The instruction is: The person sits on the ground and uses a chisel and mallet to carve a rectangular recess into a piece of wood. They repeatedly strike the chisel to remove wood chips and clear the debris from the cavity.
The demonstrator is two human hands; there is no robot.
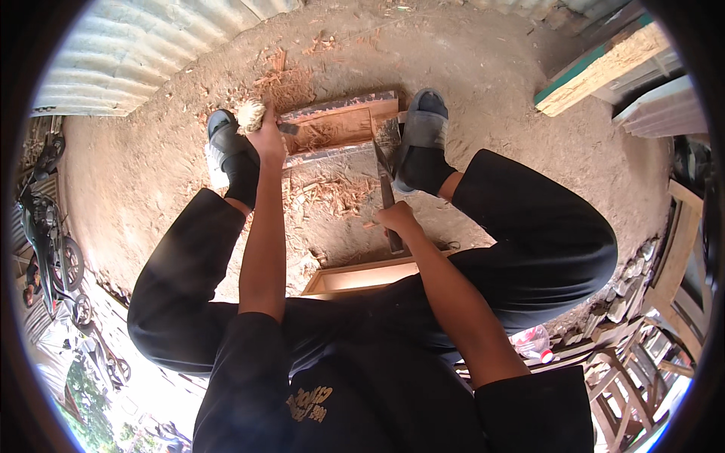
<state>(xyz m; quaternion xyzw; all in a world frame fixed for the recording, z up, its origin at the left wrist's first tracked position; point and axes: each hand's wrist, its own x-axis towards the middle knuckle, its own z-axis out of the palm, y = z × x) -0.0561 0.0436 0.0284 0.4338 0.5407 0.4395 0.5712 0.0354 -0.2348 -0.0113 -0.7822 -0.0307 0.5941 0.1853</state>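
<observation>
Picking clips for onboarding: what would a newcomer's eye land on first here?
First, the shallow wooden trough between the two slide sandals, with reddish wood shavings in and around it. Then the left hand at its left end, gripping a chisel-like tool with a pale, frayed knob, and the right hand below its right end, holding a long dark tool.
</observation>
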